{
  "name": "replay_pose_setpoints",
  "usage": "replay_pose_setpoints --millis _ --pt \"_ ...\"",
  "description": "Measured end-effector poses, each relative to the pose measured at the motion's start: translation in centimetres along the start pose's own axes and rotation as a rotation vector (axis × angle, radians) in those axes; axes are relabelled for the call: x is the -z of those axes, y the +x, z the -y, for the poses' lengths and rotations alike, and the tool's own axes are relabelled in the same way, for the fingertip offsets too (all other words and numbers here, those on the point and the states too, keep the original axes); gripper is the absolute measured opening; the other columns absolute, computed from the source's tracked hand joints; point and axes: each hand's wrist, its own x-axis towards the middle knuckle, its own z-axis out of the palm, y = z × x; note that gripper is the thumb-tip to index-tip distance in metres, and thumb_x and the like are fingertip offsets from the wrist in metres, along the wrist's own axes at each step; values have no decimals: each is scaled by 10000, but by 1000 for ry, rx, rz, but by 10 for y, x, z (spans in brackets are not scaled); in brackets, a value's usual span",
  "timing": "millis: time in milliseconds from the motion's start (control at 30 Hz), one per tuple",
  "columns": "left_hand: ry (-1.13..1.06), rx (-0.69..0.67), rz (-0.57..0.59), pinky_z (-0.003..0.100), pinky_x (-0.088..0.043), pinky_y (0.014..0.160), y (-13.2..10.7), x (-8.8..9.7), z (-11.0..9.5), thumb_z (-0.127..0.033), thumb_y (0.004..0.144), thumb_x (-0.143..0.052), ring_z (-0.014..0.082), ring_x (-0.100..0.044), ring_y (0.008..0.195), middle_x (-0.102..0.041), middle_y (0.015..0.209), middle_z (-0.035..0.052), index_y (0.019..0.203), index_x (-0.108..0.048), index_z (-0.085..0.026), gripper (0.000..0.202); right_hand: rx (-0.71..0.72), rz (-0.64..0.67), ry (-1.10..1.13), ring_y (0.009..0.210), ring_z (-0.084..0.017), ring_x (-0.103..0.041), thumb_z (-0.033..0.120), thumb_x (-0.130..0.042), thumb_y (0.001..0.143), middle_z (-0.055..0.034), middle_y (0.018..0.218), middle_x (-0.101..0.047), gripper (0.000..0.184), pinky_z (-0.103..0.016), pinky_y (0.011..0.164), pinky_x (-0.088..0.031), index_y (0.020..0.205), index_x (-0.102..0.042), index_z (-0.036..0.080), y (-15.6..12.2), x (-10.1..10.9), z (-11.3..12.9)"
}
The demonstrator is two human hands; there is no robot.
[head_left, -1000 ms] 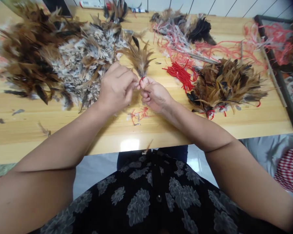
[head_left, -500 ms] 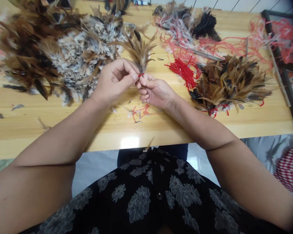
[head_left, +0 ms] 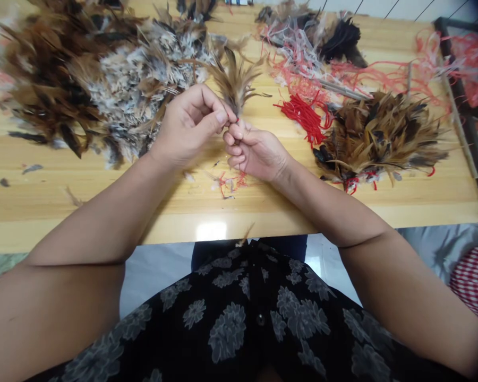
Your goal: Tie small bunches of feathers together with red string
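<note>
Both my hands meet above the wooden table (head_left: 103,201), pinching the base of a small bundle of brown feathers (head_left: 235,82) that fans upward. My left hand (head_left: 189,124) has thumb and forefinger closed on the bundle's stem. My right hand (head_left: 255,151) is curled, its fingertips pressed against the same stem from the right. A bit of red thread shows at the pinch point. Scraps of red thread (head_left: 231,183) lie on the table just below my hands.
A large heap of brown and grey-white feathers (head_left: 95,79) covers the left of the table. A skein of red thread (head_left: 302,114) and tied feather bundles (head_left: 382,138) lie to the right. Tangled red and white string (head_left: 302,53) sits at the back. A dark frame (head_left: 462,106) edges the right.
Both hands have lifted slightly away from me with the feather bundle; the left hand's fingers have shifted from curled over to a thumb-and-forefinger pinch.
</note>
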Motion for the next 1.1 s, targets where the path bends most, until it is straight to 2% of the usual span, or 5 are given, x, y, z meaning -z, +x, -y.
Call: replay_pose_setpoints --millis 267,467,700,900,1100 --pt "139 -28 35 455 -836 834 7 8 5 -1031 1070 -965 289 -968 951 -826 1033 32 1163 -800 -253 800 -20 2 17 586 -59 -404 164 -499 1347 78 767 -529 426 -104 537 -344 931 -466 250 0 0 -3" --pt "188 -134 122 564 -824 928 11 8 -6 -897 1179 -906 315 -990 1035 -790 1049 6 1306 -847 -194 718 0 1 22 623 -60 -444 137 -483 1339 64 805 -551 434 -108 556 -341 917 -473 240 -3 -2 -3" --pt "365 -130 151 460 -788 792 15 6 -31 -827 1236 -744 251 -956 877 -769 992 -9 1245 -840 -198 637 11 -32 50 702 -56 -607 121 -490 1340 62 876 -642 406 -125 578 -384 952 -506 240 -4 -8 -4" --pt "575 -442 193 421 -763 865 26 18 -28 -608 1267 -727 254 -939 966 -805 1019 12 1256 -904 -216 430 -21 37 23 649 -75 -520 95 -530 1317 76 796 -574 425 -136 570 -395 924 -479 247 1 -2 -3" --pt "645 -343 281 469 -765 903 31 29 -31 -664 1258 -682 278 -936 1033 -820 1061 23 1283 -916 -231 493 -13 26 25 689 -74 -586 117 -528 1323 73 854 -644 329 -135 598 -426 1019 -564 240 5 2 -6"
